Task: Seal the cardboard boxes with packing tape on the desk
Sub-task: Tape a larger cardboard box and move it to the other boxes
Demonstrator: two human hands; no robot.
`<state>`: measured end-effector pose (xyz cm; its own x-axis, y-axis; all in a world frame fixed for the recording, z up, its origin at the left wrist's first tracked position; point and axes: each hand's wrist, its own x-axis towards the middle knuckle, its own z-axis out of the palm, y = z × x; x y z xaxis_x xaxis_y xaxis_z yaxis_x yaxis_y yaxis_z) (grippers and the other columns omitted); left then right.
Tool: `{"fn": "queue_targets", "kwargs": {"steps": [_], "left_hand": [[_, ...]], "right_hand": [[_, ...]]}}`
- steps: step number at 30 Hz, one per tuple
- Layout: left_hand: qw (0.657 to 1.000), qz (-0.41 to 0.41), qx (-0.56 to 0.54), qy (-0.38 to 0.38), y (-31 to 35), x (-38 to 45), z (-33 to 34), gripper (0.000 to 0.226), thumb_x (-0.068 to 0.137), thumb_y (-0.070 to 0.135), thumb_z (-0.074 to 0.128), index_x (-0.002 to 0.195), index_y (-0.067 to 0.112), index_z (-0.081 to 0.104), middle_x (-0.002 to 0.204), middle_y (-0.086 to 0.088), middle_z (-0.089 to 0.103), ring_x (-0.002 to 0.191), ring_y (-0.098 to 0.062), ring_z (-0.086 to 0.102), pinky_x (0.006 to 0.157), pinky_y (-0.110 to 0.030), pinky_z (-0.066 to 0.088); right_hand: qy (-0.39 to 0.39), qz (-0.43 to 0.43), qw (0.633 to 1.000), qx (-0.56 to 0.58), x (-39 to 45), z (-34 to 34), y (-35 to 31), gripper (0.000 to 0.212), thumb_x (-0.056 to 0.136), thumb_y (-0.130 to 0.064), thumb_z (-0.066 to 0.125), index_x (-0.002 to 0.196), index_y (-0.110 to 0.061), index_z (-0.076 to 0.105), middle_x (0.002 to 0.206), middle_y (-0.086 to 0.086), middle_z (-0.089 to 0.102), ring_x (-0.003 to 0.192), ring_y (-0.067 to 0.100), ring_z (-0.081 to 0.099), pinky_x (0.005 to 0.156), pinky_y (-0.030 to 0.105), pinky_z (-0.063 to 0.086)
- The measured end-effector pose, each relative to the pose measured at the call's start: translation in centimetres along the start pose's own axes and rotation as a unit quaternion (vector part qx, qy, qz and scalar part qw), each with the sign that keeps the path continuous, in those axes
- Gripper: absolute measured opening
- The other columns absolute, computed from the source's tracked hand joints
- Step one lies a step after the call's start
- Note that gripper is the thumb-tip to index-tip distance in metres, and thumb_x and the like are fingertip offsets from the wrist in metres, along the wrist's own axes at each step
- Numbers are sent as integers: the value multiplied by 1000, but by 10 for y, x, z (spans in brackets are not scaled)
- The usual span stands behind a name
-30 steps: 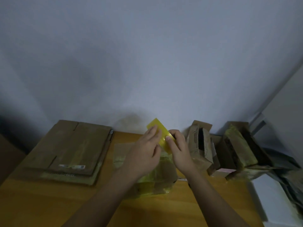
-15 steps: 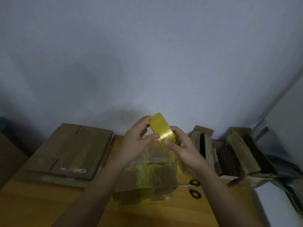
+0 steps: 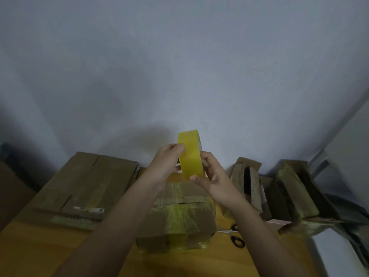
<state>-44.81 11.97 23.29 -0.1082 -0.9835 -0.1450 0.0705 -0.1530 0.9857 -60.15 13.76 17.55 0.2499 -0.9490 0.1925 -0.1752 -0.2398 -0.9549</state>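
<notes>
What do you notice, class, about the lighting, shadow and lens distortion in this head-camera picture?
Head view: dim, bluish light; the yellow tape roll is the brightest thing; a soft shadow of the hands falls on the wall behind; the wide lens bends the wall corner at right; the stacked boxes there look murky and soft.

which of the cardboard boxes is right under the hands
The taped box at the desk's middle, directly below both hands; the flattened boxes lie left, the others stand right.

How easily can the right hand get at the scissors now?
Probably not at once. The right hand grips the tape roll together with the left hand, raised above the box. The scissors lie on the desk just under the right forearm, with nothing over them; freeing that grip comes first.
</notes>
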Motion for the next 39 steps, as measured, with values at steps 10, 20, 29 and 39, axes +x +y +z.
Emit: {"fn": "queue_targets", "kwargs": {"steps": [10, 20, 29, 39], "left_hand": [[999, -6, -9, -30, 5, 1, -8, 24, 90, -1, 44, 101, 9, 63, 98, -6, 63, 91, -18, 63, 79, -33, 55], [996, 14, -45, -76, 0, 4, -21, 42, 71, 0, 65, 113, 8, 64, 104, -11, 69, 95, -21, 68, 83, -35, 57], [961, 142, 238, 24, 5, 7, -36, 33, 85, 41, 57, 78, 10, 65, 72, 1, 59, 72, -8, 55, 72, -29, 43], [933, 250, 258, -12, 3, 29, -13, 66, 90, 66, 16, 86, 22, 66, 81, 0, 67, 78, -6, 61, 76, -29, 48]], "right_hand": [[22, -22, 997, -66, 3, -2, 4, 45, 82, -34, 69, 116, -13, 50, 110, 25, 51, 105, 42, 50, 91, 63, 42], [-19, -13, 1000, 2, 0, -8, -11, 47, 90, 1, 65, 126, -26, 52, 115, -2, 67, 112, 12, 61, 100, 27, 47], [-47, 19, 985, 167, 8, -28, -17, 58, 70, -15, 66, 127, -13, 60, 107, 10, 66, 101, 25, 59, 87, 39, 46], [-50, 28, 984, 169, 16, -30, -31, 65, 53, -32, 58, 112, -7, 64, 89, 7, 71, 81, 15, 67, 66, 24, 51]]}}
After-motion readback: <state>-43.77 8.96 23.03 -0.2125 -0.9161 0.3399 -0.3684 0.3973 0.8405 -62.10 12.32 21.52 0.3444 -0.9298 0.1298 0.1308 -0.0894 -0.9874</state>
